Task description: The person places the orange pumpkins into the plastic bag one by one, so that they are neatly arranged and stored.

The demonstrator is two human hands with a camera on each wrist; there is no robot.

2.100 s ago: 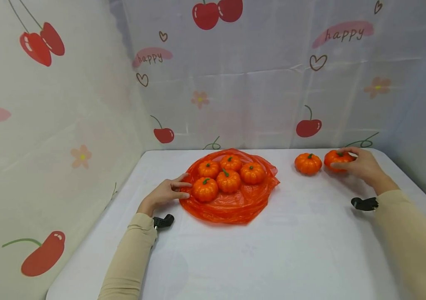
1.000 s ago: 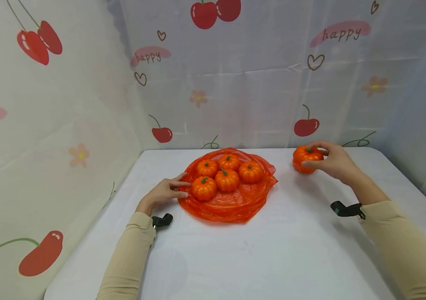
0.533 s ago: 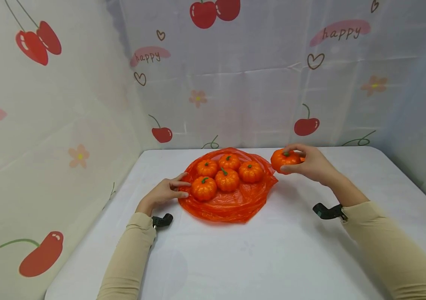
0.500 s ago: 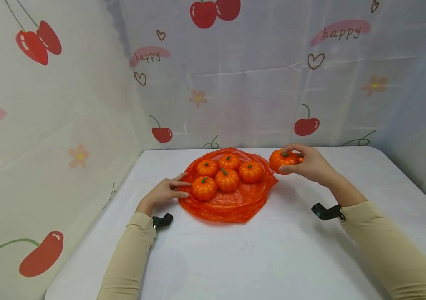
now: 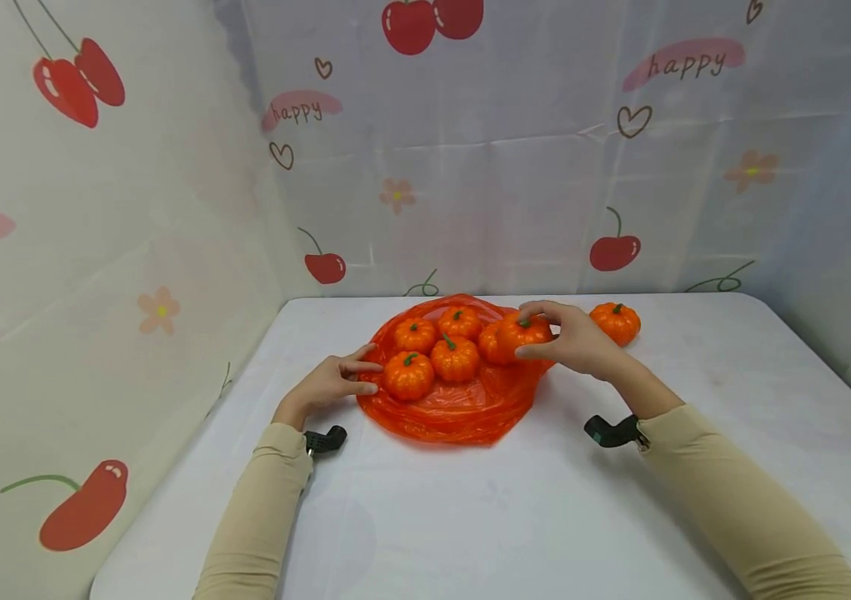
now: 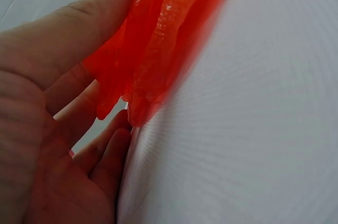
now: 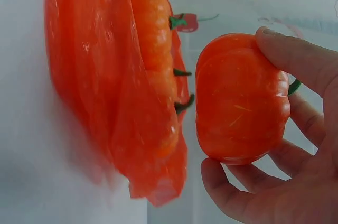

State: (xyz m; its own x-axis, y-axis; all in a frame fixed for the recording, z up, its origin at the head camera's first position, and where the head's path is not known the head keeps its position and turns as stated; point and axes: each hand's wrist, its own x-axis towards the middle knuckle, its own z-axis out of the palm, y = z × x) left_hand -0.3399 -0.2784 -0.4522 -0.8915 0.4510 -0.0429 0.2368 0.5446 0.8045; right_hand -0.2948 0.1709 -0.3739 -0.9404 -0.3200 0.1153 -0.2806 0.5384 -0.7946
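Note:
My right hand grips a small orange pumpkin by its sides, thumb and fingers round it. It is over the right part of a red plastic bag, overlapping another pumpkin in the head view. The bag lies spread on the table, with several pumpkins sitting on it, green stems up. At the bag's left edge, my left hand pinches the crumpled plastic, thumb on the near side and fingers partly hidden behind it. In the right wrist view, the held pumpkin is apart from the bag.
One more pumpkin stands on the white table toward the back right, partly behind my right hand. A curtain printed with cherries and hearts rises behind the table's far edge.
My right hand has taken the far-right pumpkin and carried it leftward, past the other loose pumpkin, to over the bag's right side. My left hand has stayed at the bag.

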